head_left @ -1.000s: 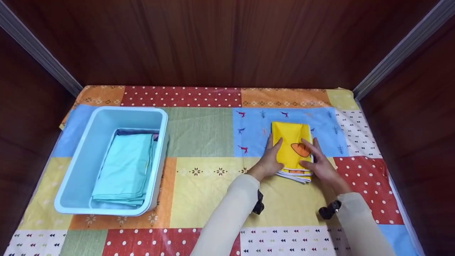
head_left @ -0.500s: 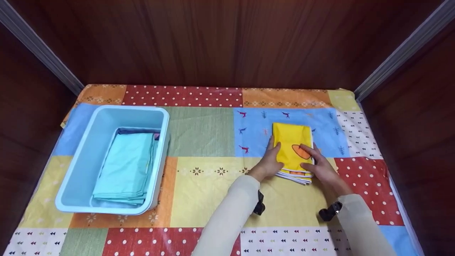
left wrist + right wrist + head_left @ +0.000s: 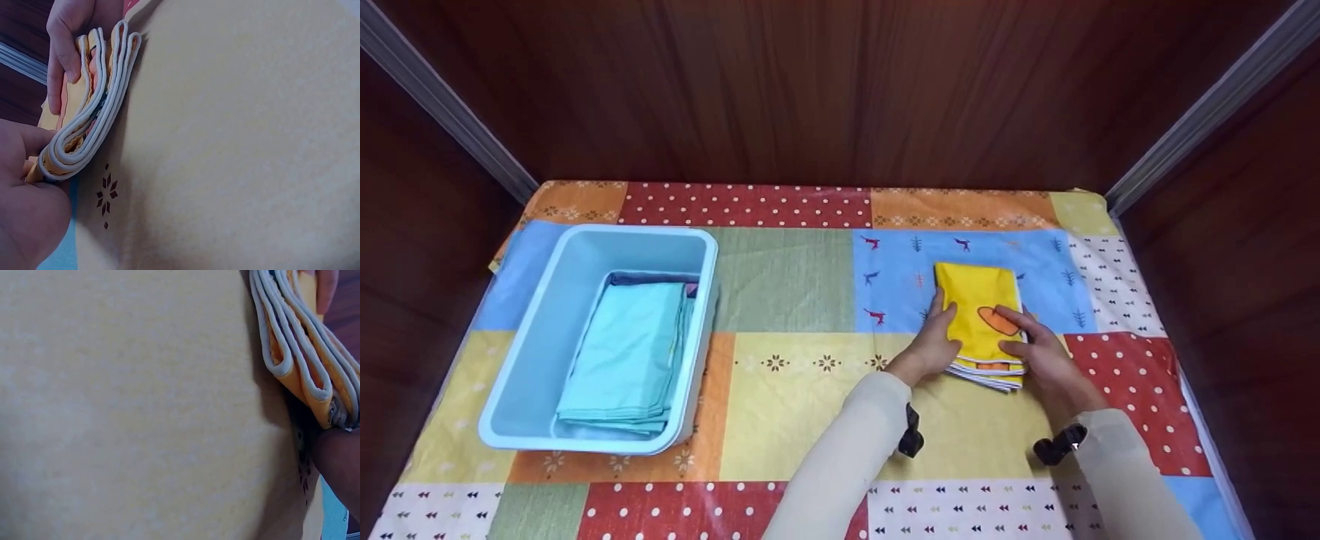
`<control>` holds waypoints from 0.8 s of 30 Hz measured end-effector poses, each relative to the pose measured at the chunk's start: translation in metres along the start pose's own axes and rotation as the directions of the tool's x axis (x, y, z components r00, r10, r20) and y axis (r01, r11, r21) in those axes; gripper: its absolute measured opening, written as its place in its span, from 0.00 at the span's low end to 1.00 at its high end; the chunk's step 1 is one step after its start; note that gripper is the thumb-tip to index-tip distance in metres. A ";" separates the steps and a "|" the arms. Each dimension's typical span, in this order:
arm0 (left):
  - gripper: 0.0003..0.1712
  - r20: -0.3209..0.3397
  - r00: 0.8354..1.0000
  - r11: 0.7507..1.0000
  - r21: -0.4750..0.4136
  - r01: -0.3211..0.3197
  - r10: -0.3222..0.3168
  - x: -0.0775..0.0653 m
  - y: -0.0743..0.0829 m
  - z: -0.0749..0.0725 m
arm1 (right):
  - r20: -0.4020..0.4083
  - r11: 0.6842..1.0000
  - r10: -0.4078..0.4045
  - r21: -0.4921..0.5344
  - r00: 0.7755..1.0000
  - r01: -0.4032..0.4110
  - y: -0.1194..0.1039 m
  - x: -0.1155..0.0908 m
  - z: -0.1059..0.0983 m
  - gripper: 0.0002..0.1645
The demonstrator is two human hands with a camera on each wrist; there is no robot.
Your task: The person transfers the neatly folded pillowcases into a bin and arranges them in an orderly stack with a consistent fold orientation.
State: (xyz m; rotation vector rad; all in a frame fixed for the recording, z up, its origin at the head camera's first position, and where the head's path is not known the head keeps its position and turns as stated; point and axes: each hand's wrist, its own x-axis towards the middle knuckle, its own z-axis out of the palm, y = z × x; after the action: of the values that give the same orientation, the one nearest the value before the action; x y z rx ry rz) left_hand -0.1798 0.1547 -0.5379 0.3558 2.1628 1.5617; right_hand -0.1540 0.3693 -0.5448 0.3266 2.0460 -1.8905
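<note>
A folded yellow cloth with white piping and an orange print lies on the right part of the table. My left hand grips its left edge, thumb on top and the other fingers along the side. At the right edge, my right hand holds it with thumb and forefinger over the top. In the left wrist view, the stacked layers of the cloth bow upward at the near-left side, beside the left hand. The right wrist view shows the folded layers against part of the right hand.
A light blue plastic tub stands on the left, holding folded turquoise cloth with darker fabric beneath. Patchwork cloth covers the table. Dark wood panels enclose the back and both sides.
The yellow cloth has shifted slightly toward me and to the right, both hands moving with it. The right hand's spread fingers have drawn in around the cloth's edge. The tub stays put.
</note>
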 end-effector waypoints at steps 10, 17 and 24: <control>0.40 0.006 0.999 0.999 0.014 -0.047 0.047 -0.001 0.004 0.000 | 0.052 1.000 -0.026 0.014 0.998 0.025 -0.005 -0.007 -0.004 0.38; 0.40 0.006 0.999 0.999 0.005 -0.039 0.039 -0.004 0.009 -0.001 | 0.070 0.998 -0.005 0.060 0.998 0.001 -0.011 -0.011 -0.006 0.38; 0.41 -0.002 0.999 0.999 -0.008 -0.043 0.043 -0.005 0.012 -0.002 | 0.082 0.998 -0.022 0.054 0.996 0.017 -0.019 -0.013 -0.006 0.38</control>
State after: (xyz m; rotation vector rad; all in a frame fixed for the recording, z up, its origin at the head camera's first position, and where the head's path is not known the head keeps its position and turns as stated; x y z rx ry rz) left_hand -0.1768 0.1540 -0.5253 0.4012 2.1630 1.5950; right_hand -0.1505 0.3742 -0.5217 0.2385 1.9550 -1.9397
